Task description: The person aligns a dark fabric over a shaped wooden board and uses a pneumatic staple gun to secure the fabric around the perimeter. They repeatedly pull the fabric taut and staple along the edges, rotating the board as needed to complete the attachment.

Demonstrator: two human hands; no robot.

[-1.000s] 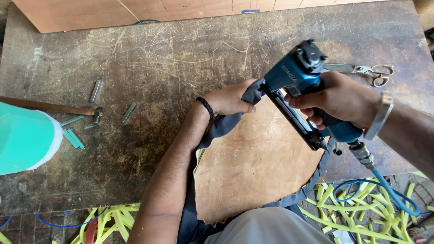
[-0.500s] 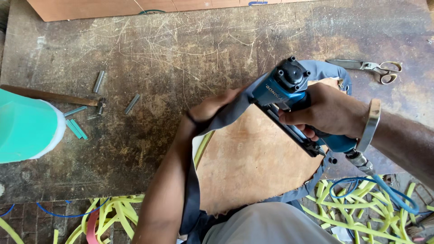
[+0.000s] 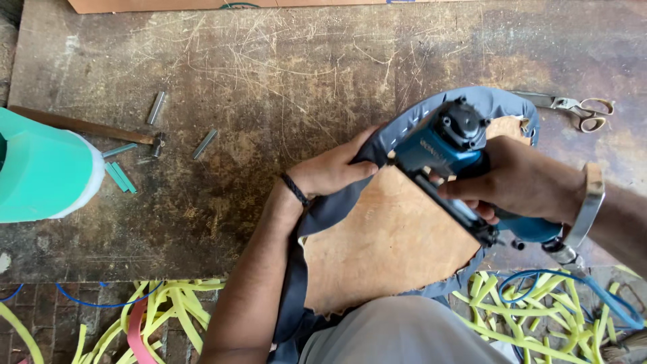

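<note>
Rounded plywood seat board [image 3: 391,236] lies underside up at the near edge of the scarred workbench [image 3: 283,74], grey fabric [image 3: 337,202] folded over its rim. Left hand [image 3: 330,172] pinches the fabric down. Right hand [image 3: 519,182] grips a blue pneumatic stapler [image 3: 448,145], nose at the edge.

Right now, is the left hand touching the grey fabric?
Touching. The head view shows the left hand pressing its fingers onto the grey fabric at the wooden board's edge.

Teal container [image 3: 40,168] cut off at left.
</note>
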